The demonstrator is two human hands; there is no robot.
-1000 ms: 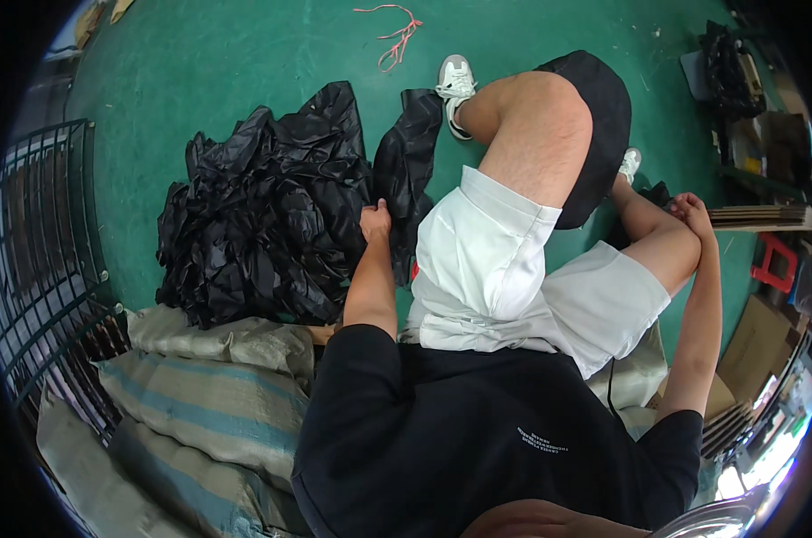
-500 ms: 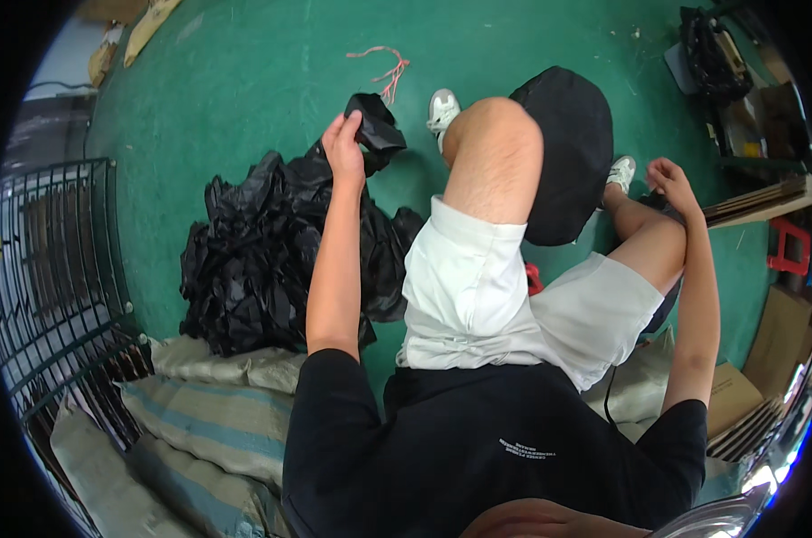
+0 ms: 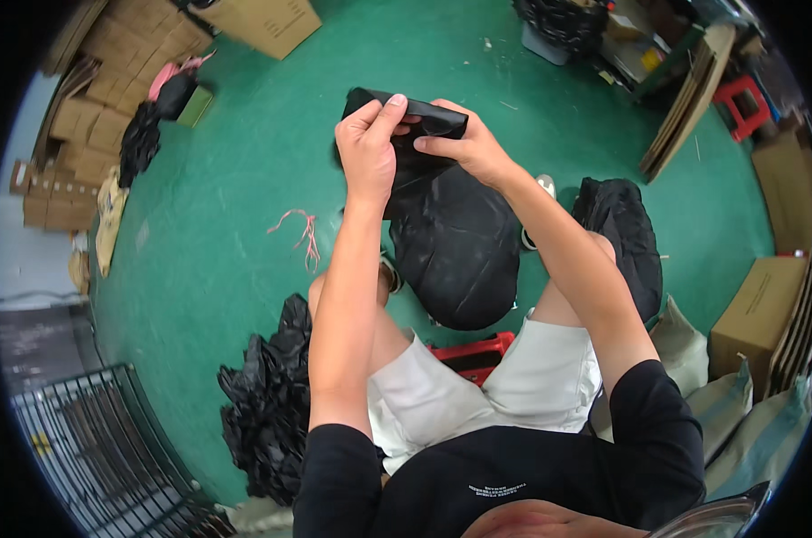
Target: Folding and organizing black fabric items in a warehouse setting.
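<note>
I sit on a low red stool [image 3: 470,351] over a green floor. Both hands are raised in front of me and grip a black plastic bag [image 3: 451,242] by its top edge. My left hand [image 3: 370,148] pinches the left part of that edge. My right hand [image 3: 470,143] grips the right part. The bag hangs down between my knees, its lower part bulging. A heap of crumpled black bags [image 3: 267,403] lies on the floor by my left leg. Another black bag [image 3: 623,235] rests beside my right knee.
A wire rack [image 3: 92,448] stands at the lower left. Stacked flat cardboard [image 3: 92,99] and a box [image 3: 267,22] lie at the upper left, another cardboard box [image 3: 760,305] at the right. Pink string [image 3: 303,235] lies on the floor. Grey-green sacks [image 3: 746,421] sit behind my right side.
My left hand lifted one black bag from the heap and carried it up in front of me. My right hand came over from the right side and joined it on the bag's edge.
</note>
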